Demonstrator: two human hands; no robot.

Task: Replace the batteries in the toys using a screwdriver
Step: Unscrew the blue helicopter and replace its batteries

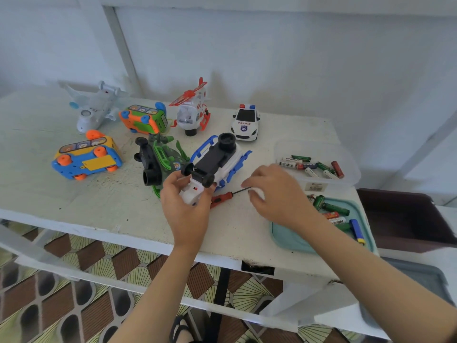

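We grip the upturned blue toy [217, 159] by its white end, left hand [185, 206] fingers [170, 180] curled round it. The screwdriver [222, 198] lies on the table [74, 206] just beside, its tip under our right hand [274, 194], fingers bent, hold we cannot tell. Seven toys [244, 122], one screwdriver, two battery tubs [289, 237]; bare table front-left along the near edge.

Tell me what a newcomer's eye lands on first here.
At centre the left hand grips an upturned white-and-blue toy, while the right hand is at the tip of a red-handled screwdriver lying beside it. Bright toys line the back; loose batteries lie in a clear tub at right.
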